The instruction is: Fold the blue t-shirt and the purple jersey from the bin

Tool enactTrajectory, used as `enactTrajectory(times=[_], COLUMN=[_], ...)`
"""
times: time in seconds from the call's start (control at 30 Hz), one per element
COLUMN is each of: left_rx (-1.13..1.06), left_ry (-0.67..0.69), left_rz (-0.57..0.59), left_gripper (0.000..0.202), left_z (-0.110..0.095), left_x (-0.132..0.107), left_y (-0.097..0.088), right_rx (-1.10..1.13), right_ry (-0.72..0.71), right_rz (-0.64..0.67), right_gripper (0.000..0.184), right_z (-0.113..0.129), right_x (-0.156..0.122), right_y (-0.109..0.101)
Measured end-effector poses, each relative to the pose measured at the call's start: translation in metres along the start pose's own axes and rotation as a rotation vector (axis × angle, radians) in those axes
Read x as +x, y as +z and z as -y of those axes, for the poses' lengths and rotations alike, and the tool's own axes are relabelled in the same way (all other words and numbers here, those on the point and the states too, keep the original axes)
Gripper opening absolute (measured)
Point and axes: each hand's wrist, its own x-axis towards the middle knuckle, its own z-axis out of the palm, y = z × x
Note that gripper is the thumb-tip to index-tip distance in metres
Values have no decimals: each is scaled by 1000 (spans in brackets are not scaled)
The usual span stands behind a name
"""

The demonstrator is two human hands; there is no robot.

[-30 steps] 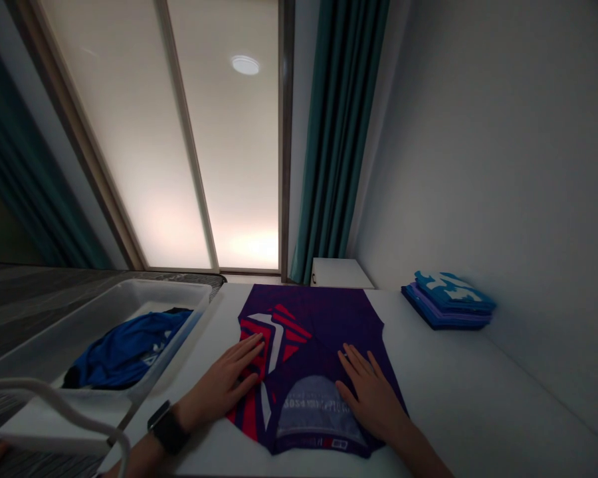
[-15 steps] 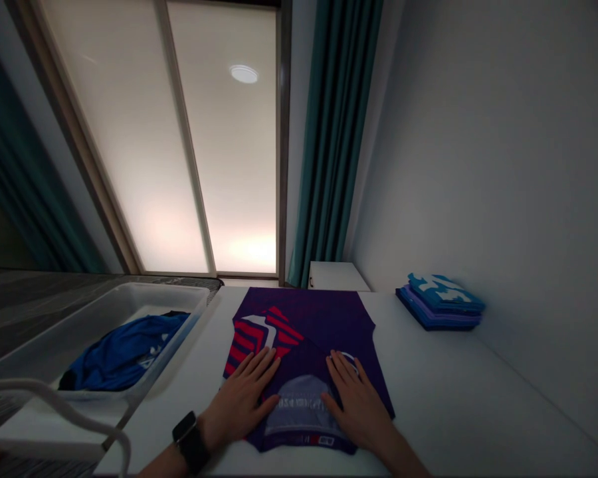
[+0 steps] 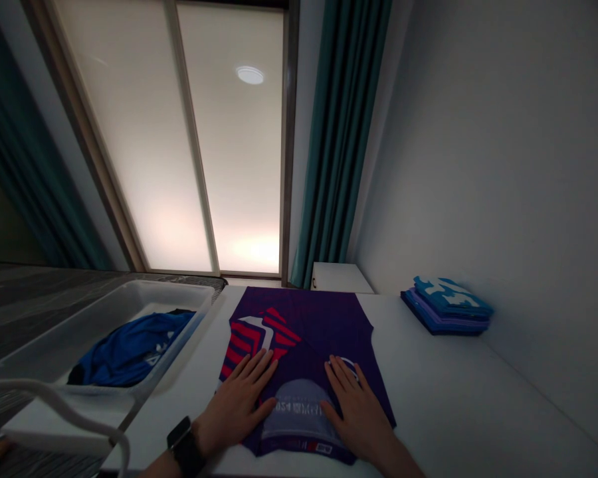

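A purple jersey (image 3: 319, 325) with red and white stripes lies spread on the white table (image 3: 453, 398), its sides folded in. My left hand (image 3: 239, 405), with a dark watch on its wrist, lies flat on the jersey's near left part, fingers stretched out. My right hand (image 3: 353, 405) rests flat on the near right part beside a pale printed patch (image 3: 299, 415). Neither hand holds anything.
A clear plastic bin (image 3: 74, 345) at the left holds a crumpled blue garment (image 3: 124, 348). A stack of folded blue and purple shirts (image 3: 446, 305) sits at the back right by the wall. A small white cabinet (image 3: 339, 277) and teal curtains stand behind the table.
Both hands slid toward me and closer together over the jersey. The left hand moved from the striped left side to the near middle.
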Motion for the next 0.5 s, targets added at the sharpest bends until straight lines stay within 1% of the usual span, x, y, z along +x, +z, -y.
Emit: enactTrajectory(times=[0.17, 0.33, 0.4, 0.5], left_rx=[15, 22, 12, -23], left_ry=[-13, -39, -43, -39], left_rz=[-18, 11, 27, 23], left_gripper=[68, 68, 68, 66], left_z=[-10, -23, -24, -18], left_x=[-10, -25, -25, -13], left_y=[1, -1, -4, -14], right_rx=[4, 12, 20, 32], right_ry=[-4, -2, -4, -26], right_rz=[-13, -2, 25, 39], right_gripper=[70, 71, 72, 71], right_z=[1, 4, 5, 6], right_x=[-10, -25, -27, -20], right_y=[2, 8, 7, -4])
